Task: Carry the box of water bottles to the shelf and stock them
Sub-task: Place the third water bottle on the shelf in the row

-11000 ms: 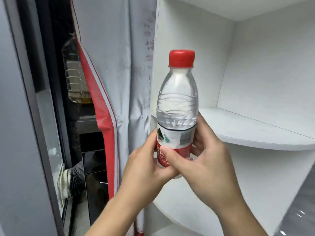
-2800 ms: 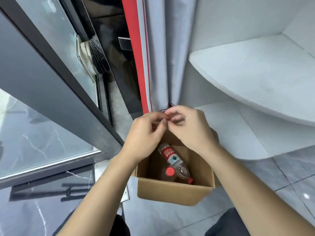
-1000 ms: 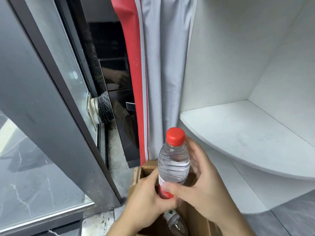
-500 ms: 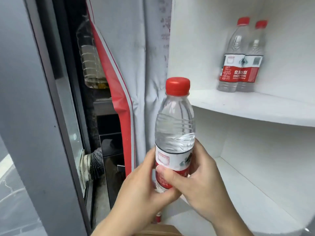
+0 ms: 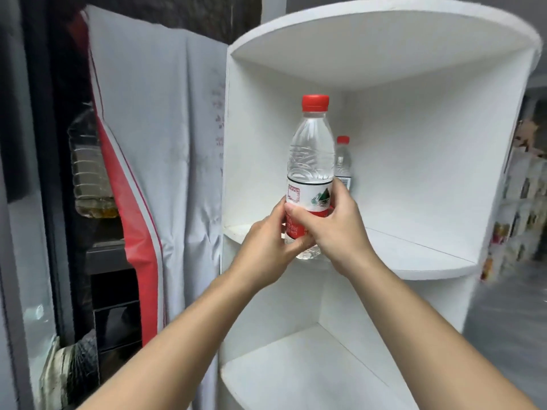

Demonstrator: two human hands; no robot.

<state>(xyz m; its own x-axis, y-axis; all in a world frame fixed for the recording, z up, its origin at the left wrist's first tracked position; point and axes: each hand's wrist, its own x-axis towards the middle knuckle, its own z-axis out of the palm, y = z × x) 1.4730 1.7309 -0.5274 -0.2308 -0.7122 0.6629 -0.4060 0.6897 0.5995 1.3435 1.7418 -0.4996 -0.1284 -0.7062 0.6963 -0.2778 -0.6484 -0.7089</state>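
Up goes the bottle point(image 5: 310, 173), upright at frame centre, both hands — left hand point(image 5: 266, 241), right hand point(image 5: 334, 223) — clamped on it; shelf board point(image 5: 414, 255) just behind, stocked bottle point(image 5: 342, 161) beyond.

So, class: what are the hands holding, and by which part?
Both hands, left and right, grip one water bottle around its labelled lower body.

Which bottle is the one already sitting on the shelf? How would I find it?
Look at the tall white corner shelf, at its top compartment. Deep in the back corner stands a small clear bottle with a red cap. Unlike the bigger-looking bottle in front, which the left hand and right hand grip, nobody is touching it and it is half hidden.
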